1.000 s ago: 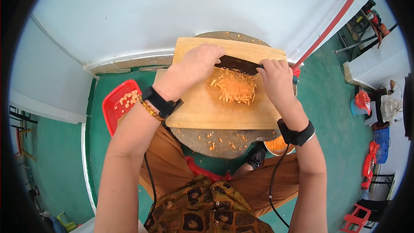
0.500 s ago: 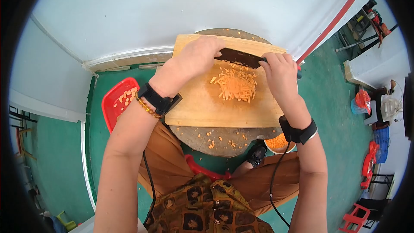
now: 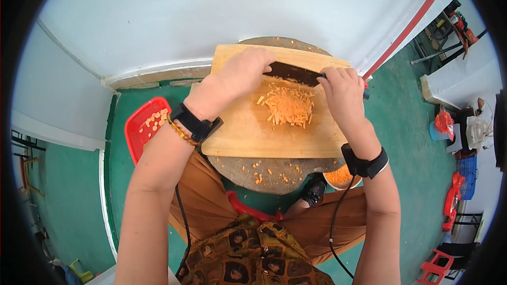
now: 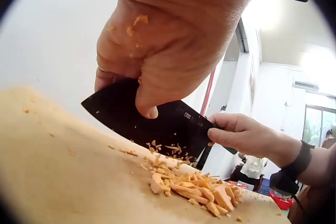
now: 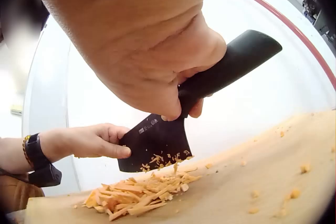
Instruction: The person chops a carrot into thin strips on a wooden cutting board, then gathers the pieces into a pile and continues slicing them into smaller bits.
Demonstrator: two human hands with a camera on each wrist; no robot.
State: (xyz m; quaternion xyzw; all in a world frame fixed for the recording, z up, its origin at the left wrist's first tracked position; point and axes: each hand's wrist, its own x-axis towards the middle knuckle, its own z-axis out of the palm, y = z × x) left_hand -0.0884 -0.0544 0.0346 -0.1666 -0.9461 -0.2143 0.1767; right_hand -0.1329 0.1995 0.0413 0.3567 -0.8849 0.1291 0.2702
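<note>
A black cleaver [image 3: 296, 74] stands across the far part of a wooden cutting board [image 3: 237, 137]. My left hand [image 3: 240, 76] pinches the far end of its blade, thumb on the flat side in the left wrist view. My right hand [image 3: 344, 92] grips the black handle [image 5: 236, 66] close to the blade. Chopped orange pieces [image 3: 288, 106] lie heaped on the board, just on the near side of the blade. Small bits cling to the blade's lower part [image 5: 157, 153], and a few stick to my left hand [image 4: 168, 45].
The board lies on a round, crumb-strewn block [image 3: 248, 171]. A red basin [image 3: 138, 129] with orange pieces stands at the left. A bowl of orange bits [image 3: 339, 175] is beside the block's near right side. A pale wall [image 3: 211, 10] rises behind the board.
Both hands and the cleaver have shifted only slightly, staying at the far side of the heap. The board moved up a little in view and came back down. Both grips look the same.
</note>
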